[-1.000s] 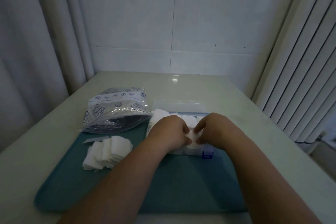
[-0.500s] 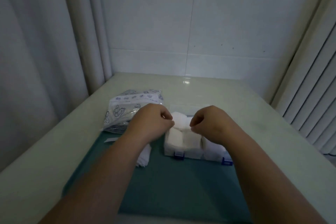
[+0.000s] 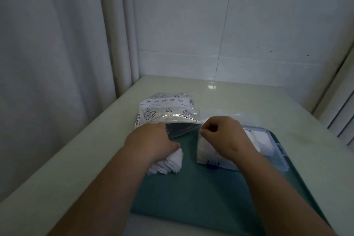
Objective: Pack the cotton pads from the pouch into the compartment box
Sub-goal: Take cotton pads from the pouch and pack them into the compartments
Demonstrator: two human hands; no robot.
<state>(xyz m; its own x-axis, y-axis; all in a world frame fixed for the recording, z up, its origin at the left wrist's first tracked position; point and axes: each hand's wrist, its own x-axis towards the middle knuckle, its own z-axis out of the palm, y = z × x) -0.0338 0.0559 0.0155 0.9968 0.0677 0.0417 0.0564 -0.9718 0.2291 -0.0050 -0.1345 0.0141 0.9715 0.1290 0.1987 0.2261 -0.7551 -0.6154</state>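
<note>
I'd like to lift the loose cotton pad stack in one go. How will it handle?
Probably light and soft: the cotton pads look thin and fluffy. They lie fanned out with staggered edges, so they would likely slide apart unless pinched from both sides.

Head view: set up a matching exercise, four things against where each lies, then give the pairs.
Things:
1 pouch
2 loose cotton pads
3 box
4 tray

Places:
A partly under the right hand
B teal, bearing the box and the pads
C under the left hand
D behind the left hand, mouth open toward the person

Pairs: 1-D, 2-C, 3-A, 4-B
</note>
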